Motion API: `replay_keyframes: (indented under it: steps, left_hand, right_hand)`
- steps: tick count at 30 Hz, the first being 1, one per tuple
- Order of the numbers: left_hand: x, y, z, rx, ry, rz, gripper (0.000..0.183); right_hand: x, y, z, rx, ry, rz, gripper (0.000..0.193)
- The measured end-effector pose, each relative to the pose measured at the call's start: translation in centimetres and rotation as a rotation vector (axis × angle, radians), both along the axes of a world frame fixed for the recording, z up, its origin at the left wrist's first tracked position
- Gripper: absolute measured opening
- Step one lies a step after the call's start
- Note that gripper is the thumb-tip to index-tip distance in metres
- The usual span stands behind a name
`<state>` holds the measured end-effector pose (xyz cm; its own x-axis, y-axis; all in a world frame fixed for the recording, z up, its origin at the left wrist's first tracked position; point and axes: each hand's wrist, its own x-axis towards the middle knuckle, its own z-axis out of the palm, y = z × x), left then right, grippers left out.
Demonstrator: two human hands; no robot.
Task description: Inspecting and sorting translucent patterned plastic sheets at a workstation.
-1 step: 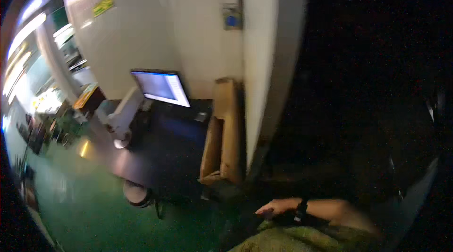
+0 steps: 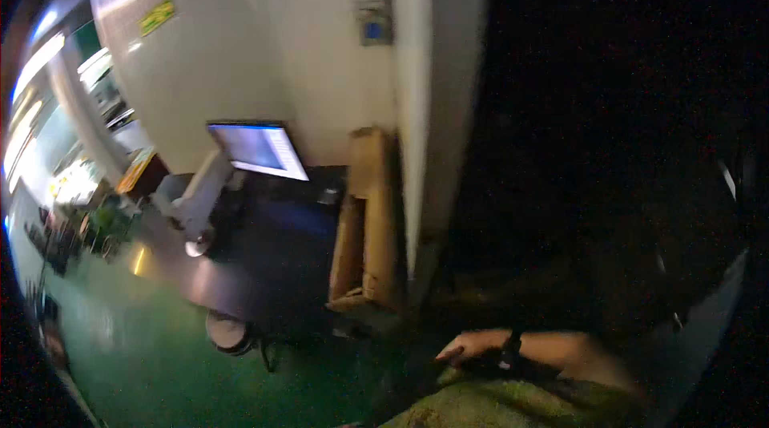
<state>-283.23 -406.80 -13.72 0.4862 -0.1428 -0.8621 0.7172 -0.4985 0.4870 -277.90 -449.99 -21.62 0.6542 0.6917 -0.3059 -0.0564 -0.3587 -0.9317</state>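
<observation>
My right hand [image 2: 473, 345] is low in the picture, in front of my olive-green clothing [image 2: 489, 405]. Its forearm comes in from the right, with a dark band or watch [image 2: 509, 350] on the wrist. The fingers point left and downward and are in shadow and blurred, so I cannot make out whether they hold anything. No surface is seen touching the hand. The nearest thing ahead of it is an open, tall cardboard box [image 2: 381, 248] against the wall edge. My left hand does not show.
A dark desk [image 2: 276, 276] carries a lit monitor [image 2: 258, 147] and a white device [image 2: 200, 194]. A round stool [image 2: 228, 333] stands before it on the green floor [image 2: 152, 372]. A pale wall [image 2: 240, 51] ends at a corner [image 2: 420, 131]; beyond it is deep darkness.
The wall, monitor, desk and box have shifted left in the picture as my view turns slightly right. My right hand stays nearly in the same place.
</observation>
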Motion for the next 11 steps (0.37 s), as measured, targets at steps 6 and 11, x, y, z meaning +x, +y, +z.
replay_keyframes:
  steps: [6, 11]
  left_hand:
    - [-0.8, -10.5, 2.9, 0.042, -0.057, -0.311, 0.032]
    - [0.5, -23.2, 3.3, 0.027, -0.122, -0.601, 0.030]
  right_hand:
    - [-5.8, -12.1, 0.0, -0.062, -0.003, 0.111, 0.031]
    - [-13.2, -22.4, -4.6, -0.103, -0.024, -0.345, 0.034]
